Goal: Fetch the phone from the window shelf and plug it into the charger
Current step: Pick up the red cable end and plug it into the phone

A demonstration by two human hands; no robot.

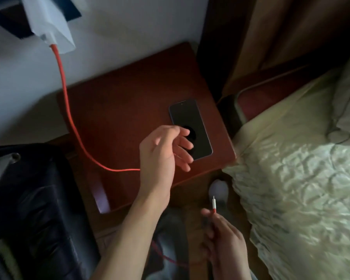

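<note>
A black phone [192, 122] lies face up on the right part of a red-brown bedside table [129, 102]. My left hand [164, 150] hovers over the phone's near end, fingers spread and holding nothing. A red charger cable [69, 110] runs from a white adapter [53, 35] on the wall, down across the table and under my left wrist. My right hand [222, 239], low in front of the table, pinches the cable's white-tipped plug [214, 205], which points up.
A bed with a crumpled pale sheet [295, 188] fills the right side. A dark bag [32, 209] stands at the left of the table. Brown curtains [281, 37] hang behind. A foot in a white sock [218, 188] rests on the floor.
</note>
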